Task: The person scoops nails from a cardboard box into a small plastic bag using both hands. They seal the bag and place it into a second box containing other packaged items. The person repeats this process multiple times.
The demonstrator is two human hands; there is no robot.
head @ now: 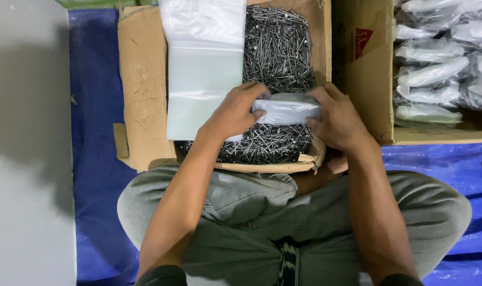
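Observation:
A small clear plastic bag [286, 110], rolled into a bundle, is gripped at both ends by my hands. My left hand [233, 111] holds its left end and my right hand [336, 116] holds its right end. They hover just above a heap of grey steel nails [277, 50] filling an open cardboard box [143, 90]. A stack of flat empty clear plastic bags [204, 69] lies over the box's left side. What the rolled bag holds is hard to tell.
A second cardboard box [365, 69] at the right holds several filled, rolled plastic bags [431, 74]. A blue tarp [93, 159] covers the floor under the boxes, and grey floor [24, 159] lies at the left. My crossed legs [241, 212] sit below.

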